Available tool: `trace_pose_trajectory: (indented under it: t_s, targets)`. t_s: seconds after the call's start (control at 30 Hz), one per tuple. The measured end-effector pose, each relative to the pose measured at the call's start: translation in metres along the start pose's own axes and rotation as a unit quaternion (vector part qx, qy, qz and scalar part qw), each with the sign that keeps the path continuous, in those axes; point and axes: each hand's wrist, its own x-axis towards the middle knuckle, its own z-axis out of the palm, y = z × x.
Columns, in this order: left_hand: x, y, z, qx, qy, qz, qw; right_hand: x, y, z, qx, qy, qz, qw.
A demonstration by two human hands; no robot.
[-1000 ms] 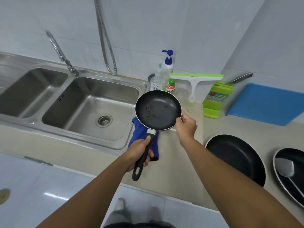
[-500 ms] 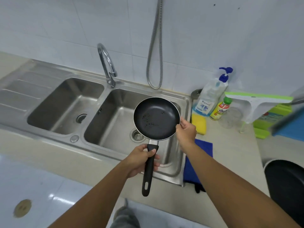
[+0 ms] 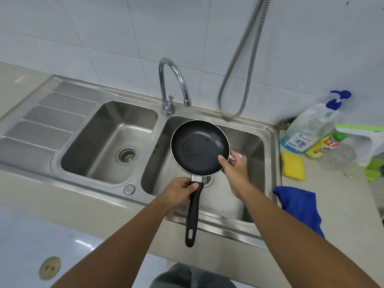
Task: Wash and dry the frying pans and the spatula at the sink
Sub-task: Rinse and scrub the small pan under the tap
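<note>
A small black frying pan with dark specks on its inside hangs level over the right sink basin. My left hand is closed around the top of its black handle. My right hand grips the pan's right rim, thumb on the inside. The chrome faucet arches above the divider, its spout just behind the pan; no water is running. The other pans and the spatula are out of view.
The left basin and a ribbed drainboard lie to the left. On the counter at right are a yellow sponge, a soap pump bottle, a small yellow bottle, a green-and-white squeegee and a blue cloth. A metal hose hangs on the wall.
Both hands carried the pan from above the counter leftward to over the right basin. My view swung left with it, so the big pans and spatula left the frame.
</note>
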Motion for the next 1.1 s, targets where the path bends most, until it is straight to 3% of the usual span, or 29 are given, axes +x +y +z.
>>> trace_pose_trajectory:
  t_s: [0.17,0.37,0.47,0.6,0.67,0.7,0.77,0.83,0.93,1.1]
  targets:
    - [0.032,0.018,0.006,0.003,0.008,0.024,1.0,-0.036,0.021,0.01,-0.068,0.007,0.107,0.992]
    - [0.062,0.034,0.019,0.03,0.038,0.023,0.999,-0.073,0.018,0.019,-0.016,-0.076,0.181,0.98]
    - [0.072,0.04,0.025,0.039,0.034,0.022,0.998,-0.072,0.007,0.023,-0.026,-0.085,0.18,0.98]
    - [0.08,0.053,0.016,0.09,-0.026,0.031,0.995,-0.06,-0.002,0.026,-0.022,-0.066,0.145,0.987]
    - [0.084,0.068,-0.003,0.132,0.005,0.029,0.991,-0.056,-0.001,0.024,-0.02,-0.06,0.138,0.988]
    - [0.088,0.079,-0.017,0.148,0.062,0.031,0.987,-0.054,0.002,0.021,-0.022,-0.059,0.135,0.989]
    - [0.1,0.102,-0.048,0.173,0.207,0.063,0.961,-0.051,0.007,0.016,-0.032,-0.061,0.125,0.99]
    - [0.116,0.126,-0.074,0.228,0.276,0.123,0.926,-0.047,0.011,0.01,-0.046,-0.064,0.113,0.99]
    - [0.147,0.16,-0.1,0.341,0.229,0.196,0.891,-0.044,0.016,0.004,-0.073,-0.068,0.099,0.99]
    - [0.179,0.18,-0.116,0.449,0.149,0.189,0.861,-0.039,0.017,0.001,-0.096,-0.082,0.083,0.989]
